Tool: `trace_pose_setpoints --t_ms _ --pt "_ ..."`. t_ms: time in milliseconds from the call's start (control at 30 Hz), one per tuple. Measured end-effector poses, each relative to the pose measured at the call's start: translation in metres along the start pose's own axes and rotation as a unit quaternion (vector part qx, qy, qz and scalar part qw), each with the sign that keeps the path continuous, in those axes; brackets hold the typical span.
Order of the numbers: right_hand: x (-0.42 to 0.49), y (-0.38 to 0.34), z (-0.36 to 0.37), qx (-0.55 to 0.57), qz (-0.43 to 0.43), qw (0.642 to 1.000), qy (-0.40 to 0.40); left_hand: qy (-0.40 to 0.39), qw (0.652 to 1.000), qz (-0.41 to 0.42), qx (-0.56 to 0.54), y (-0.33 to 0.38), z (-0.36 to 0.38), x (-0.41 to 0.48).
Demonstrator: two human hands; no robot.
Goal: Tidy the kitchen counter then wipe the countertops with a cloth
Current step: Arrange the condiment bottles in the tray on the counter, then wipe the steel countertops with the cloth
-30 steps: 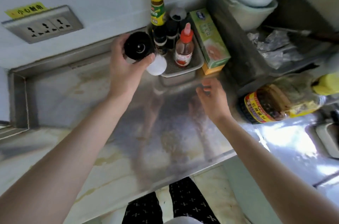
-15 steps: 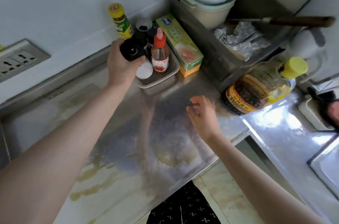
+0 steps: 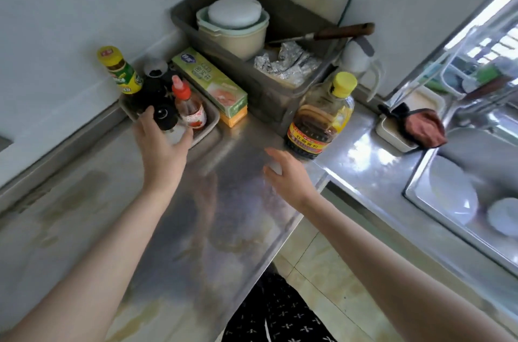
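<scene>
1. Since half a second back: the left hand (image 3: 162, 145) has let go of the black-capped jar (image 3: 166, 117), which now stands in the small metal tray (image 3: 208, 128). Fingers spread, thumb just beside the cap, nothing gripped.
2. The right hand (image 3: 288, 176) has moved closer to the big oil bottle (image 3: 322, 120). It hovers loose and empty over the steel counter (image 3: 238, 229), fingers slack, just short of the bottle.
3. The tray sits at the back wall. Also in it: a red-capped sauce bottle (image 3: 189, 106), a yellow-capped green-label bottle (image 3: 120, 69), and other dark bottles I can't make out.
4. A green cling-film box (image 3: 213, 81) lies just right of the tray, stacked on an orange box (image 3: 234, 119).
5. A grey bin (image 3: 266, 95) in the corner holds a lidded pale-green pot (image 3: 234, 25), crumpled foil (image 3: 286, 64), and a wooden-handled utensil (image 3: 336, 32) across its rim.
6. A reddish cloth (image 3: 423, 127) is draped on a white dish (image 3: 389, 131) beside the sink (image 3: 420, 182), well apart from both hands.
7. The counter shows yellowish stains at left.
</scene>
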State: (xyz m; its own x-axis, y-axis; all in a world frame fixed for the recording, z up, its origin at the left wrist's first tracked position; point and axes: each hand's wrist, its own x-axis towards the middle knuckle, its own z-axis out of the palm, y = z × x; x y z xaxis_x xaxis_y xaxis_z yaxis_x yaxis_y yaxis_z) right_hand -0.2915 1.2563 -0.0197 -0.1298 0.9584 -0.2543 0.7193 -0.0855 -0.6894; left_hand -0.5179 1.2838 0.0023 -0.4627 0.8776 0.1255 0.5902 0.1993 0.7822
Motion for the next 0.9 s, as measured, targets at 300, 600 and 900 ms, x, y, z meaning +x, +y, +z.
trace_pose_setpoints --t_ms 300,600,900 --pt "-0.108 0.064 -0.065 0.031 0.119 0.989 0.079 -0.275 0.948 0.154 -0.038 0.071 0.071 -0.129" --pt "-0.141 0.159 -0.127 0.105 0.232 0.948 0.189 -0.151 0.974 0.153 -0.066 0.167 0.132 -0.119" --pt "-0.025 0.228 -0.21 0.025 0.135 0.963 0.232 -0.014 0.998 0.055 0.031 0.184 0.194 -0.098"
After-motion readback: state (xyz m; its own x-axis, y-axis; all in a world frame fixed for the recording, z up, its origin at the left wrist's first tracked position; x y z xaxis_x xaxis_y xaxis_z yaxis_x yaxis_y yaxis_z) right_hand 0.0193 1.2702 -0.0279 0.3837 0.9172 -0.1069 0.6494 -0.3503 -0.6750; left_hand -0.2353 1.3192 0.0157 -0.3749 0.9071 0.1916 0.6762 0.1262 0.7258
